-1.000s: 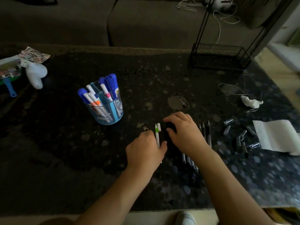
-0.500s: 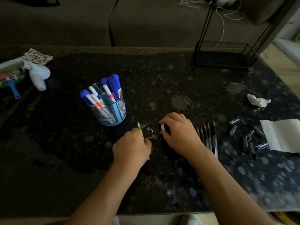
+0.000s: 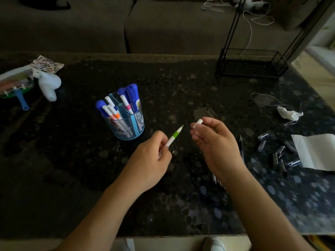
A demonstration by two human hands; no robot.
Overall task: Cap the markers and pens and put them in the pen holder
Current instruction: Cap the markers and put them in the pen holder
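Note:
My left hand (image 3: 150,160) holds a white marker with a green band (image 3: 174,136), uncapped tip pointing up and right. My right hand (image 3: 215,142) pinches a small white cap (image 3: 197,123) a short gap from that tip. The clear blue pen holder (image 3: 126,124) stands to the left with several capped markers in it. Black pens (image 3: 241,147) lie on the dark table partly hidden behind my right wrist. Several loose dark pen caps (image 3: 279,151) are scattered further right.
White folded paper (image 3: 315,151) and a crumpled tissue (image 3: 288,114) lie at the right. A black wire rack (image 3: 252,64) stands at the back right. A white toy and a boxed item (image 3: 49,84) sit at the far left. A sofa runs behind the table.
Both hands have lifted off the table: the left picked up the green-banded marker, the right picked up the white cap, and they now hold them facing each other.

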